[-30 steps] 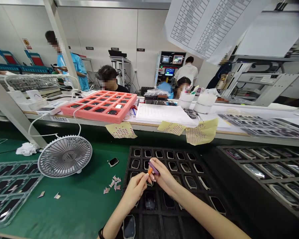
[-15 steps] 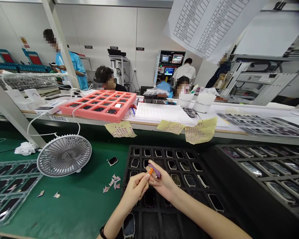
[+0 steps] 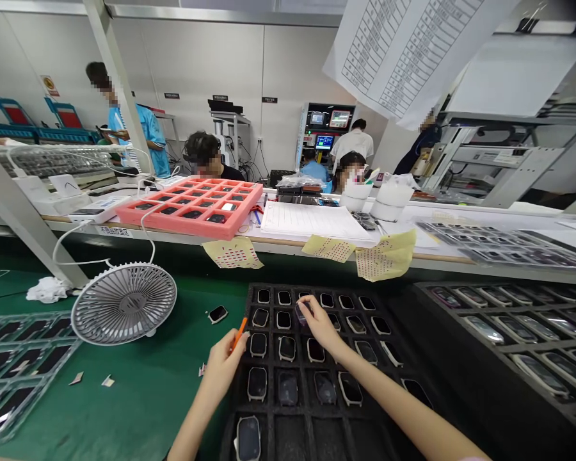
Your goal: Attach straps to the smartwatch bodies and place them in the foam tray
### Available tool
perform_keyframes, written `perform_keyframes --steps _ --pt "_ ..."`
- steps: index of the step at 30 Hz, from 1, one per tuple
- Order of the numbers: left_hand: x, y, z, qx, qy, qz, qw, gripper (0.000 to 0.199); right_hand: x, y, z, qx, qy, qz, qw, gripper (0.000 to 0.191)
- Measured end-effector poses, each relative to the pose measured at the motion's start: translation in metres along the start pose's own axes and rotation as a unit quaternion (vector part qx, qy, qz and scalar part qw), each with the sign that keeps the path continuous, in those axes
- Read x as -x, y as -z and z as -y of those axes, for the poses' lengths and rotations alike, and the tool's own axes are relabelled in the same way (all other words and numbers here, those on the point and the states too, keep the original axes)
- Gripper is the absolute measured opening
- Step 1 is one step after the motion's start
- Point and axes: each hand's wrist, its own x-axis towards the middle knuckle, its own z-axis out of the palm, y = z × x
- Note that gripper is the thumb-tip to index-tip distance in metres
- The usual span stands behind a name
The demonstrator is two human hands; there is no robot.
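My left hand (image 3: 224,356) is closed round a slim orange stick-like tool (image 3: 240,329), near the left edge of a black foam tray (image 3: 312,419). The tray carries rows of watch bodies with dark screens, such as this one (image 3: 257,383). Over the tray's second row, my right hand (image 3: 320,325) pinches a purple watch body (image 3: 301,313) at one of the slots. Fingers cover part of it, and I cannot tell whether it rests on the slot floor. Small pinkish scraps lie left of the tray, partly hidden by my left hand.
A lone watch (image 3: 217,314) lies on the green mat beside a grey fan (image 3: 129,301). Clear trays (image 3: 24,365) are at the left. Another black tray (image 3: 502,346) stands at the right. Above, a shelf bears a pink foam tray (image 3: 192,224) and papers; several people are beyond it.
My hands have moved apart. The right has carried the purple watch body up to a tray slot; the left has drawn back leftward with the orange tool, which no longer touches the watch.
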Motion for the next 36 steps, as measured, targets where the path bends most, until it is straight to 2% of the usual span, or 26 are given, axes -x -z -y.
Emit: perform_keyframes --steps 3,5,9,13,17,20,23,27,31,36 --pt "0.002 0.027 0.023 -0.134 0.027 -0.014 0.991 0.041 -0.013 0.013 -0.021 0.081 0.001 -0.001 0.997 0.02" --pt "0.006 0.037 0.031 -0.194 0.054 -0.015 0.979 0.035 -0.015 0.014 -0.027 0.127 0.011 0.0 0.992 0.013" --pt "0.013 0.04 0.027 -0.243 0.065 -0.048 0.967 0.031 -0.011 0.001 -0.023 0.184 0.042 0.0 0.982 0.007" --pt "0.014 0.033 0.016 -0.192 0.045 -0.026 0.98 0.036 -0.015 -0.018 -0.017 0.175 0.037 0.019 0.984 0.016" --pt "0.012 0.016 0.01 -0.125 0.013 0.004 0.992 0.042 -0.023 -0.033 -0.014 0.096 0.012 0.046 0.994 0.029" --pt "0.009 0.0 0.006 -0.009 0.01 0.07 0.997 0.047 -0.021 -0.042 -0.004 -0.023 -0.017 0.093 0.995 0.032" --pt "0.007 -0.014 -0.003 0.093 0.047 0.124 0.987 0.052 -0.011 -0.05 0.012 -0.159 -0.059 0.141 0.975 0.041" --pt "0.006 -0.024 -0.018 0.146 0.071 0.134 0.978 0.055 0.004 -0.053 0.034 -0.287 -0.105 0.177 0.936 0.04" --pt "0.005 -0.028 -0.026 0.163 0.067 0.135 0.975 0.055 0.01 -0.051 0.045 -0.355 -0.132 0.185 0.907 0.04" --pt "0.006 -0.029 -0.026 0.171 0.067 0.136 0.973 0.055 0.012 -0.05 0.05 -0.409 -0.138 0.171 0.886 0.04"
